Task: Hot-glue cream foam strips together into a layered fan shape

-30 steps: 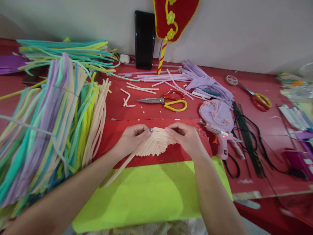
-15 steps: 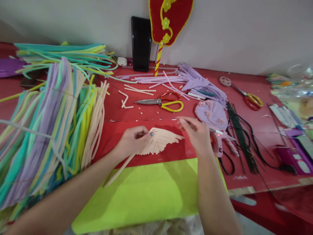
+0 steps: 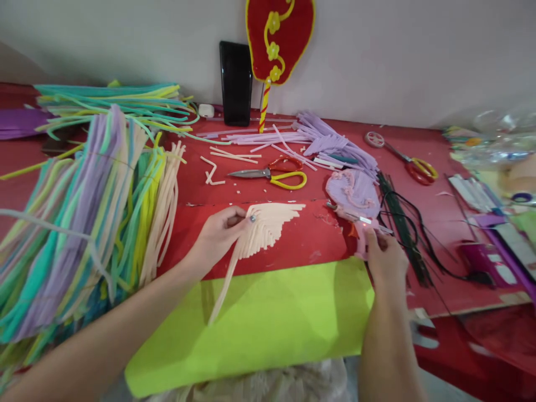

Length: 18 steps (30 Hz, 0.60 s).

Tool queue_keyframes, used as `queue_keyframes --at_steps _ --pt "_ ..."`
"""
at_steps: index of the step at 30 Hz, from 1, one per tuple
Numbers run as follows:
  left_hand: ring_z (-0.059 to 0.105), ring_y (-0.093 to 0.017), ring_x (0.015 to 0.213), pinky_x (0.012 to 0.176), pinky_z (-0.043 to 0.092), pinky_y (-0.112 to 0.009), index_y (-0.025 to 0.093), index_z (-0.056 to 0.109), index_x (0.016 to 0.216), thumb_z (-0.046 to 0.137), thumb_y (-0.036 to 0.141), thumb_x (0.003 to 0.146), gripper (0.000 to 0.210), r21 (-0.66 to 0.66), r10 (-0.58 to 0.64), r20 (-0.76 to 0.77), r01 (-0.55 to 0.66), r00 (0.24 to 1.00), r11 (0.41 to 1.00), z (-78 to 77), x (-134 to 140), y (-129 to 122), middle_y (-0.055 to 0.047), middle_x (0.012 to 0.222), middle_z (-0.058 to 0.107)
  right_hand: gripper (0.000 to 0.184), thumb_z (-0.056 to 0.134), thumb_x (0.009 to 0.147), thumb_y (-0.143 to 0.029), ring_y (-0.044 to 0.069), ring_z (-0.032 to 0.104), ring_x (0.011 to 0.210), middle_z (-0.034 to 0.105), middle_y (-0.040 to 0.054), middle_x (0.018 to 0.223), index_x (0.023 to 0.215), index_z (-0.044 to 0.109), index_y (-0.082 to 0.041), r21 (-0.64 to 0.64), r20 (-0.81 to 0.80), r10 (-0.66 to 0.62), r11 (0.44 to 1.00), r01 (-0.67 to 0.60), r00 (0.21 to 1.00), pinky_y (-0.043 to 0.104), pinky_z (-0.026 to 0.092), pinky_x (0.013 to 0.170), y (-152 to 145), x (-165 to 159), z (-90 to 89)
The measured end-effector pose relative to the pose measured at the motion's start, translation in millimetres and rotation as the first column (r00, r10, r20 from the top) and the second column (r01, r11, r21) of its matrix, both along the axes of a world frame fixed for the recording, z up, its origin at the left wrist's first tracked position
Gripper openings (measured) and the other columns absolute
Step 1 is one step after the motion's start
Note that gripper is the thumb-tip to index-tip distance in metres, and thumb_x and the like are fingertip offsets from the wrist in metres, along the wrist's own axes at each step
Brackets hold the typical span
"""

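My left hand (image 3: 224, 231) pinches a cream wing-shaped piece (image 3: 268, 226) made of pipe cleaners laid side by side. A long stem of the same cream strands trails from it down over the yellow-green sheet (image 3: 251, 329). At the right, my right hand (image 3: 383, 257) has its fingers closed around the handle of a pink hot glue gun (image 3: 360, 237), whose nozzle points left. Just behind the glue gun lies a round lilac piece (image 3: 354, 192) with pink twisted trim.
Scissors with red and yellow handles (image 3: 268, 174) lie mid-table, and a second pair (image 3: 419, 167) lies farther right. Bundles of coloured pipe cleaners (image 3: 100, 167) fill the left. A black phone (image 3: 235, 84) leans on the wall beside a red fan (image 3: 278, 42). Dark cable (image 3: 435, 245) runs at right.
My right hand has moved right and down, from near the wing's tip onto the glue gun, and closed on it. The cream wing has turned slightly, its stem now hanging more steeply.
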State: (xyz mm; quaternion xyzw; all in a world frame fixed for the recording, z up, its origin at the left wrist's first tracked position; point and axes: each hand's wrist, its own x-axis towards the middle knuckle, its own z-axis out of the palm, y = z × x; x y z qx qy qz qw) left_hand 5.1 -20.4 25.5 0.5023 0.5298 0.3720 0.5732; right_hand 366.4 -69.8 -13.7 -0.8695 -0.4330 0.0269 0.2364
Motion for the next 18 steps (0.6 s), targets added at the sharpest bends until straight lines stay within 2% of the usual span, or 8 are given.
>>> queue_keyframes --at_steps 3,6,8,10,12,14,16,18 --pt "0.058 -0.012 0.071 0.067 0.048 -0.022 0.018 0.062 0.081 0.070 0.045 0.073 0.029 -0.105 0.010 0.042 -0.006 0.999 0.995 -0.1 -3 -8 0.001 0.074 0.063 0.057 0.046 0.077 -0.068 0.024 0.058 0.072 0.065 0.0101 0.078 0.088 0.065 -0.015 -0.031 -0.031 -0.007 0.999 0.006 0.999 0.039 0.044 0.072 3 -8 0.7" --pt "0.062 -0.014 0.071 0.071 0.053 -0.028 0.018 0.060 0.079 0.070 0.047 0.071 0.031 -0.200 -0.039 0.025 0.043 0.999 0.979 -2.1 -7 -19 0.000 0.073 0.065 0.058 0.050 0.075 -0.069 0.024 0.057 0.073 0.065 0.0095 0.080 0.093 0.063 -0.016 -0.031 0.015 0.001 1.000 0.000 1.000 0.039 0.044 0.072 6 -14 1.7" --pt "0.064 -0.016 0.075 0.075 0.055 -0.031 0.018 0.061 0.082 0.068 0.046 0.073 0.030 -0.158 -0.081 -0.061 0.071 0.995 0.985 -2.8 -13 -26 -0.002 0.078 0.067 0.055 0.050 0.076 -0.068 0.024 0.057 0.076 0.064 0.0101 0.084 0.094 0.062 -0.017 -0.053 0.071 0.012 0.999 -0.008 0.997 0.039 0.044 0.073 7 -16 1.1" --pt "0.065 -0.018 0.079 0.078 0.055 -0.033 0.018 0.062 0.090 0.065 0.043 0.077 0.028 -0.037 -0.094 -0.226 0.087 0.970 0.995 -2.0 -19 -30 -0.003 0.085 0.068 0.050 0.048 0.079 -0.065 0.024 0.055 0.077 0.063 0.0101 0.086 0.093 0.061 -0.018 -0.068 0.107 0.037 0.997 -0.030 0.994 0.038 0.043 0.072 7 -15 -0.5" --pt "0.065 -0.019 0.083 0.082 0.054 -0.037 0.018 0.062 0.102 0.061 0.039 0.082 0.029 0.119 -0.039 -0.463 0.105 0.886 0.987 0.7 -25 -33 -0.006 0.093 0.068 0.048 0.046 0.081 -0.062 0.024 0.054 0.076 0.062 0.0100 0.087 0.094 0.060 -0.019 -0.057 0.121 0.048 0.997 -0.041 0.991 0.038 0.042 0.071 6 -15 -2.5" --pt "0.063 -0.022 0.095 0.090 0.051 -0.042 0.017 0.058 0.115 0.056 0.036 0.088 0.032 0.275 0.062 -0.665 0.168 0.744 0.947 4.7 -27 -37 -0.009 0.105 0.066 0.047 0.046 0.082 -0.061 0.024 0.053 0.076 0.061 0.0102 0.087 0.094 0.059 -0.018 -0.032 0.135 0.043 0.999 -0.039 0.990 0.038 0.041 0.070 5 -15 -3.7" --pt "0.057 -0.025 0.112 0.099 0.045 -0.046 0.017 0.054 0.123 0.050 0.033 0.092 0.035 0.367 0.113 -0.767 0.288 0.632 0.884 8.0 -23 -42 -0.011 0.121 0.060 0.049 0.044 0.083 -0.062 0.024 0.053 0.075 0.060 0.0103 0.085 0.094 0.059 -0.017 0.003 0.145 0.021 1.000 -0.022 0.989 0.038 0.040 0.069 3 -16 -2.8" --pt "0.053 -0.026 0.121 0.104 0.043 -0.045 0.017 0.050 0.128 0.048 0.033 0.093 0.039 0.361 0.057 -0.818 0.434 0.572 0.826 7.9 -15 -49 -0.011 0.131 0.056 0.050 0.042 0.085 -0.062 0.025 0.053 0.074 0.059 0.0098 0.083 0.094 0.059 -0.016 0.057 0.146 -0.006 0.998 -0.002 0.989 0.038 0.040 0.069 2 -19 1.2"
